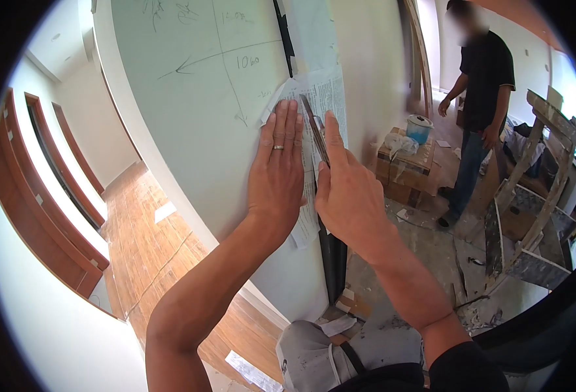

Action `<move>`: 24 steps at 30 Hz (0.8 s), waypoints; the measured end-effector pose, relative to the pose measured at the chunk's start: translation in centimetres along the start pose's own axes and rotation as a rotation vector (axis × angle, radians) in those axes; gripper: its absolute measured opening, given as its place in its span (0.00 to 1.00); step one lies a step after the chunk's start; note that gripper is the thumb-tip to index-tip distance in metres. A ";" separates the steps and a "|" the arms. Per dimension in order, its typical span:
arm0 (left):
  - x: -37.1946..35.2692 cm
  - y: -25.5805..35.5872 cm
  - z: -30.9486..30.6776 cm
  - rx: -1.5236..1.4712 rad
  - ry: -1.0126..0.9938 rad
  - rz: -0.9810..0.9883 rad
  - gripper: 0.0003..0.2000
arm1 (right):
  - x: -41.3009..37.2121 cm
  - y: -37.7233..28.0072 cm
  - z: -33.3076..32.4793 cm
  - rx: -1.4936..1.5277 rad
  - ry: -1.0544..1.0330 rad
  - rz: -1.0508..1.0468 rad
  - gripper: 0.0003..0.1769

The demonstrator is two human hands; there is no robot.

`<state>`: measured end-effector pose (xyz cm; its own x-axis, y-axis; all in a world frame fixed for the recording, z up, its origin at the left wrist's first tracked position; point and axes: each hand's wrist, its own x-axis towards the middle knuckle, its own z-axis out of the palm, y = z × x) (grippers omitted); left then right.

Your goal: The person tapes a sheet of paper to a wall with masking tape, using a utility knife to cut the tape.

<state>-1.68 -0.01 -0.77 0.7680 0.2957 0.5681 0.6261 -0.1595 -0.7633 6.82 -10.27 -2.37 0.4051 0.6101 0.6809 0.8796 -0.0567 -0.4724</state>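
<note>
My left hand (277,173) lies flat on a sheet of newspaper (327,98) that is pressed against the pale green wall panel (196,98), fingers together, a ring on one finger. My right hand (347,193) is shut on a thin metal blade (315,127), a knife or scraper, whose tip rests on the paper near the wall's edge. My index finger runs along the blade. Pencil lines, an arrow and numbers are drawn on the panel above the hands.
Another person (481,98) in a black shirt and jeans stands at the right by cardboard boxes (406,173) bearing a blue bucket (420,129). Wooden scaffolding (543,196) and debris cover the right floor. Wood flooring (151,242) lies left, with dark framed openings.
</note>
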 end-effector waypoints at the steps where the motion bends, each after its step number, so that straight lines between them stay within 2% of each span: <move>1: 0.0 0.0 0.0 -0.005 -0.002 0.002 0.58 | 0.0 0.1 0.0 0.009 0.018 -0.015 0.42; 8: -0.1 0.0 0.0 0.006 0.003 0.003 0.57 | 0.1 0.6 0.5 -0.022 0.086 -0.076 0.41; 18: -0.2 -0.4 -0.5 -0.041 -0.033 0.029 0.56 | 0.2 0.1 0.2 -0.049 0.053 -0.046 0.39; 20: -0.2 -0.5 -0.6 -0.043 -0.033 0.036 0.55 | 0.2 -0.2 -0.1 -0.017 -0.013 0.031 0.42; 24: -0.3 -0.5 -0.7 -0.042 -0.032 0.036 0.55 | -0.1 0.3 0.6 -0.039 0.017 -0.004 0.41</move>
<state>-2.12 -0.65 -0.28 0.7861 0.3189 0.5295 0.6034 -0.2098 -0.7693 6.92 -9.89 -2.92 0.4059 0.5967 0.6923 0.8900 -0.0858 -0.4478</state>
